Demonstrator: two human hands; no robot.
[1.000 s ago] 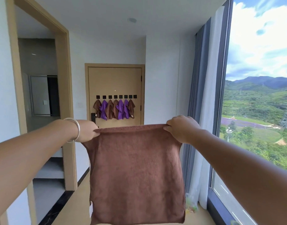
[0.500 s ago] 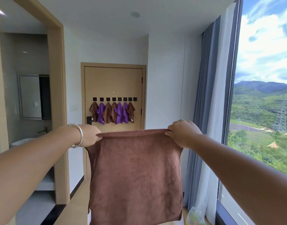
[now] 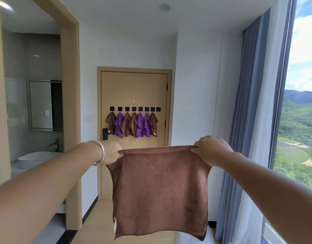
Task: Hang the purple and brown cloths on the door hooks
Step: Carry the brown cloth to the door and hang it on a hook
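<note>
Clearly, the square brown terry cloth (image 3: 159, 189) hangs spread in the near middle, the left hand (image 3: 111, 153) pinching its top left corner and the right hand (image 3: 210, 149) pinching its top right. Far ahead, the tan wooden door (image 3: 134, 88) carries a row of black square hooks (image 3: 134, 109); seven hold brown and purple cloths (image 3: 132, 124), and the rightmost hook (image 3: 158, 109) looks bare. Carrying is the step in hand; next likely comes walking closer and looping an edge over that hook.
</note>
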